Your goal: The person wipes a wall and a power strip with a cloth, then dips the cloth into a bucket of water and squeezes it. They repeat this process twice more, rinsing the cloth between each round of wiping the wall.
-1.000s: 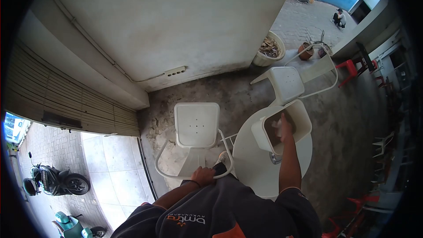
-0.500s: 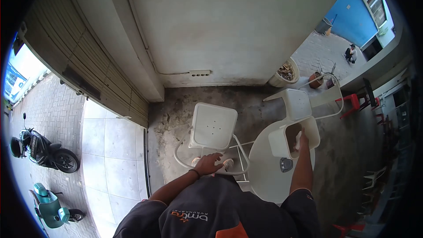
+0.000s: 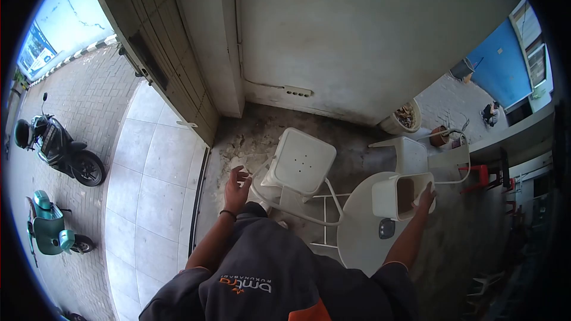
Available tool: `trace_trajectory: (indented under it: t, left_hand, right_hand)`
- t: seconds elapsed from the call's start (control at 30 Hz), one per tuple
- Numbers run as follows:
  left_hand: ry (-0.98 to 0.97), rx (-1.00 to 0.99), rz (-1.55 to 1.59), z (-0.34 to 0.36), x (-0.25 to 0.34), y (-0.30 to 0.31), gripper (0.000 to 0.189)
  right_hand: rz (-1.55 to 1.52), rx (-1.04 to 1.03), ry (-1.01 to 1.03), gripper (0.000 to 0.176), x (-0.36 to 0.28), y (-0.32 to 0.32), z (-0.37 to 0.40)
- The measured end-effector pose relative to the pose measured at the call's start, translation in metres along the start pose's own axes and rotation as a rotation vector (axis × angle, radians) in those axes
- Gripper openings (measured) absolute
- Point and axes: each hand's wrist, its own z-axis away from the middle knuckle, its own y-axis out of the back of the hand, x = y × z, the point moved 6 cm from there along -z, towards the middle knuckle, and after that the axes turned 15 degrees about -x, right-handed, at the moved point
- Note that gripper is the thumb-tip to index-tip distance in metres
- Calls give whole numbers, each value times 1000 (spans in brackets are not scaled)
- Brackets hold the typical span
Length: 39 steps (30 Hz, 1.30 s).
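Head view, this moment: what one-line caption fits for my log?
From above: right hand on the rim of a white bin on a round table; left hand open beside a white chair.

Daylight fills the scene and is strongest at the upper left, where the grey brick-paved street (image 3: 71, 83) and the pale tiled floor strip (image 3: 154, 160) are bright and nearly washed out. The rough grey concrete floor (image 3: 250, 137) below the large off-white plastered wall (image 3: 357, 35) lies in even shade, with only soft, faint shadows under the white perforated metal chair (image 3: 300, 166). The right side dims toward the edge. A fisheye lens bends straight lines, such as those of the brown slatted shutter (image 3: 160, 65), and a black ring cuts off the corners. The left hand (image 3: 237, 185) looks slightly soft; the right hand (image 3: 425, 197) is too small for fine detail.
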Motion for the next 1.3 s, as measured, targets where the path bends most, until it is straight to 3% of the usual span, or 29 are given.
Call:
trace_trajectory:
  t: [0.17,0.27,0.33,0.37,0.4,0.53,0.6,0.67,0.73,0.83,0.93,1.0,1.1,1.2,1.3]
  left_hand:
    - [-12,41,27,-55,9,60,41]
    - [-139,106,24,-129,33,115,42]
    - [-212,185,13,-186,53,156,44]
    - [-254,225,9,-215,65,177,44]
    - [-294,238,-2,-241,76,198,45]
    - [-478,352,-195,-349,143,276,47]
    - [-464,426,-304,-389,183,303,58]
    - [-487,541,-171,-427,214,319,74]
    - [-543,673,-330,-468,233,325,91]
    - [-417,868,-742,-519,251,310,102]
    - [-686,998,-1084,-585,226,292,106]
    - [-865,997,-1141,-591,219,294,105]
    - [-863,937,-1023,-591,210,296,92]
    - [-971,770,-694,-598,201,304,91]
    - [-932,739,-500,-604,200,307,91]
  right_hand:
    - [-278,55,221,84,-33,-21,72]
    - [-465,-62,272,71,-75,-74,138]
    - [-668,-247,366,60,-76,-121,140]
    - [-771,-339,420,55,-85,-152,150]
    - [-764,-278,449,44,-87,-189,156]
    - [-657,-315,502,45,-104,-387,180]
    - [-631,-369,419,47,-125,-490,205]
    - [-452,-324,631,54,-163,-576,228]
    - [-320,-339,816,55,-197,-647,248]
    - [39,-134,1135,55,-262,-713,271]
    - [129,-17,1283,55,-303,-799,246]
    - [112,25,1293,54,-322,-844,224]
    - [84,77,1289,50,-342,-916,180]
    - [49,389,1331,48,-343,-979,148]
    - [-85,543,1435,49,-342,-984,129]
